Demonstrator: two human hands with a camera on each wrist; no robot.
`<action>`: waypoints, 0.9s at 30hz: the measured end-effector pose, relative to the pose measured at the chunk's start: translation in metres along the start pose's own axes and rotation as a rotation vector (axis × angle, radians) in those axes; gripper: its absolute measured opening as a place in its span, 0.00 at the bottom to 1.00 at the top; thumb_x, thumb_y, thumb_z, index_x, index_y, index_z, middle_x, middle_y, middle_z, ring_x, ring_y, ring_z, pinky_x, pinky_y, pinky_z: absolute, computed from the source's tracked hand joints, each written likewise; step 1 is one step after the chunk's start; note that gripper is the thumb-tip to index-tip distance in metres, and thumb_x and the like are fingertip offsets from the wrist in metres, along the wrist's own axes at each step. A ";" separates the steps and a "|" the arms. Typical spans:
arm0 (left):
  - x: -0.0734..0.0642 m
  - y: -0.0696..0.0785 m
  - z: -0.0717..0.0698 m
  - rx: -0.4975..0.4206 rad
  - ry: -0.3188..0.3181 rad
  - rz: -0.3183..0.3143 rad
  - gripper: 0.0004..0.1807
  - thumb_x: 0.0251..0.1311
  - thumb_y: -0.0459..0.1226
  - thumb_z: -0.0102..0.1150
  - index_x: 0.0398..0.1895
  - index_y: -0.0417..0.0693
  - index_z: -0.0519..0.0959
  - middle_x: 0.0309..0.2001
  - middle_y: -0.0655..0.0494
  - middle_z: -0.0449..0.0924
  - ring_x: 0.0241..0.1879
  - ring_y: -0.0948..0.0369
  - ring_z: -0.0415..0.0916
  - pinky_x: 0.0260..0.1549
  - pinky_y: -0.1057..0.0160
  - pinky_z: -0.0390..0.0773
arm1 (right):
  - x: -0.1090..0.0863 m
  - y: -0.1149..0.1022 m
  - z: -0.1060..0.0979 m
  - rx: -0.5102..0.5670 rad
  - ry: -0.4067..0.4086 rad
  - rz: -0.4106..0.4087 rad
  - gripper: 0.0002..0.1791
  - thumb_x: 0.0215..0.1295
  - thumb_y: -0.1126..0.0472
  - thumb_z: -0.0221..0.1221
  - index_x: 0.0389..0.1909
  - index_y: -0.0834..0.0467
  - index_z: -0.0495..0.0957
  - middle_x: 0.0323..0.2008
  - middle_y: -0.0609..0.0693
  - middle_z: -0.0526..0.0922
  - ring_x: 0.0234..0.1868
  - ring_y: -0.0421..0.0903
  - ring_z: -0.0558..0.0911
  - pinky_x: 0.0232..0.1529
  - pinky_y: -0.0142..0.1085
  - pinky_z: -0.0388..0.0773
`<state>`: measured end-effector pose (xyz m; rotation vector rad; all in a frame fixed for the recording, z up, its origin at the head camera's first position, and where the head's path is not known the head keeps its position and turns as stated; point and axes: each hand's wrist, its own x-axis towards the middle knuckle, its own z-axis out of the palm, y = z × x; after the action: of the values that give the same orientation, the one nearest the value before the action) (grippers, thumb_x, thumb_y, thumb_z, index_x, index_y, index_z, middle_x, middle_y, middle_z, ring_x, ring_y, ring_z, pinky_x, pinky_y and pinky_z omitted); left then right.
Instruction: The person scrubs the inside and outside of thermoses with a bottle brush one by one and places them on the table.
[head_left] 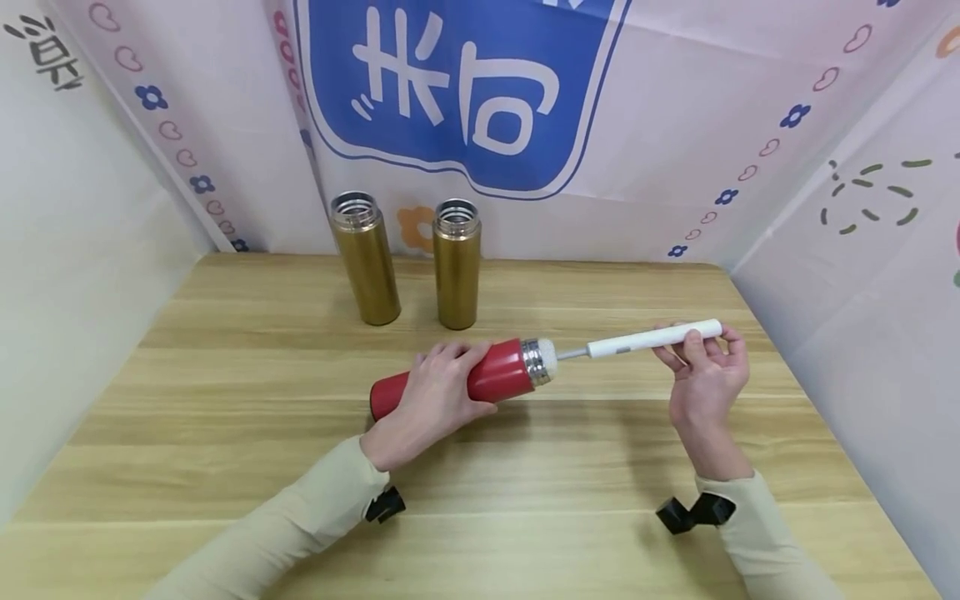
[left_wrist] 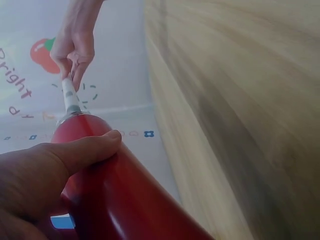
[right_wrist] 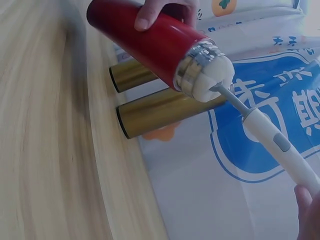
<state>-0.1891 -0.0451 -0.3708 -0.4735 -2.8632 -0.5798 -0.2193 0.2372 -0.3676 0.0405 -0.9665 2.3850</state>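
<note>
My left hand (head_left: 442, 387) grips a red thermos bottle (head_left: 502, 371) around its body, the thumb lying along the near side. The bottle is tilted on its side over the table, its silver threaded mouth facing right. In my right hand (head_left: 705, 379) is a white-handled bottle brush (right_wrist: 275, 142), pinched near the handle's end between thumb and fingers. A thin grey rod joins the handle to a white sponge head (right_wrist: 215, 77), which sits at the bottle's mouth and bulges out of it; any part inside is hidden.
Two gold thermos bottles (head_left: 367, 267) without lids stand upright at the back of the wooden table (head_left: 540, 533). Behind them hangs a printed white cloth (head_left: 600, 225), with more cloth walls at both sides. Each wrist wears a black camera mount (head_left: 693, 512).
</note>
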 end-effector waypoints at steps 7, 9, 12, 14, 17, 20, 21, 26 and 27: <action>-0.004 -0.003 -0.001 0.011 0.005 -0.002 0.43 0.35 0.48 0.78 0.60 0.55 0.72 0.50 0.47 0.79 0.49 0.48 0.74 0.47 0.45 0.75 | 0.004 -0.007 -0.001 0.011 0.023 -0.003 0.12 0.58 0.73 0.59 0.37 0.65 0.65 0.27 0.60 0.77 0.27 0.56 0.86 0.28 0.42 0.83; -0.004 -0.004 -0.002 0.010 0.008 -0.004 0.43 0.34 0.48 0.78 0.60 0.55 0.72 0.50 0.47 0.79 0.49 0.48 0.74 0.47 0.45 0.75 | 0.005 -0.007 0.000 0.017 0.018 -0.007 0.12 0.58 0.73 0.59 0.37 0.65 0.65 0.27 0.60 0.77 0.27 0.56 0.86 0.28 0.42 0.83; -0.003 -0.005 -0.004 0.009 0.010 -0.001 0.43 0.34 0.49 0.78 0.60 0.55 0.72 0.50 0.47 0.79 0.49 0.48 0.74 0.47 0.44 0.75 | 0.006 -0.008 0.000 0.029 0.017 -0.011 0.10 0.58 0.74 0.58 0.36 0.66 0.66 0.26 0.61 0.78 0.26 0.57 0.86 0.27 0.42 0.83; -0.003 -0.006 -0.004 0.012 0.015 0.000 0.43 0.34 0.49 0.78 0.59 0.54 0.72 0.50 0.47 0.79 0.48 0.48 0.74 0.46 0.44 0.75 | 0.007 -0.008 0.000 0.041 0.017 -0.006 0.10 0.59 0.74 0.57 0.36 0.66 0.66 0.26 0.61 0.77 0.26 0.57 0.86 0.27 0.43 0.83; -0.002 -0.007 -0.005 0.010 0.019 -0.001 0.42 0.34 0.49 0.78 0.59 0.54 0.73 0.50 0.46 0.78 0.48 0.48 0.74 0.46 0.44 0.76 | 0.007 -0.007 0.001 0.043 0.017 0.005 0.11 0.58 0.74 0.58 0.37 0.65 0.65 0.27 0.61 0.77 0.26 0.57 0.86 0.27 0.43 0.83; -0.001 -0.008 -0.005 0.007 0.024 -0.002 0.42 0.34 0.48 0.79 0.59 0.53 0.73 0.50 0.46 0.78 0.48 0.47 0.74 0.46 0.44 0.76 | 0.007 -0.004 0.003 0.028 0.016 0.010 0.13 0.57 0.73 0.59 0.38 0.64 0.65 0.28 0.60 0.76 0.26 0.56 0.86 0.28 0.43 0.83; 0.000 -0.008 -0.005 0.007 0.026 -0.002 0.42 0.34 0.47 0.79 0.59 0.53 0.73 0.50 0.46 0.78 0.48 0.48 0.74 0.46 0.44 0.76 | 0.007 -0.003 0.003 0.023 0.017 0.013 0.13 0.58 0.73 0.59 0.37 0.64 0.64 0.28 0.59 0.76 0.26 0.56 0.86 0.28 0.43 0.83; 0.004 -0.006 -0.003 0.018 0.018 -0.012 0.42 0.35 0.47 0.78 0.59 0.53 0.72 0.51 0.46 0.78 0.49 0.47 0.73 0.47 0.44 0.75 | 0.004 0.002 0.005 -0.008 0.031 0.014 0.10 0.61 0.72 0.56 0.37 0.62 0.64 0.27 0.58 0.75 0.26 0.54 0.86 0.28 0.42 0.83; 0.004 -0.005 -0.003 0.019 0.014 -0.015 0.42 0.35 0.48 0.78 0.59 0.53 0.72 0.51 0.46 0.77 0.50 0.47 0.73 0.48 0.44 0.74 | 0.003 0.003 0.005 -0.012 0.033 0.013 0.09 0.61 0.72 0.56 0.37 0.62 0.64 0.27 0.58 0.75 0.26 0.54 0.86 0.28 0.42 0.83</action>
<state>-0.1947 -0.0497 -0.3693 -0.4438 -2.8585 -0.5562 -0.2245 0.2338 -0.3647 -0.0088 -0.9680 2.3841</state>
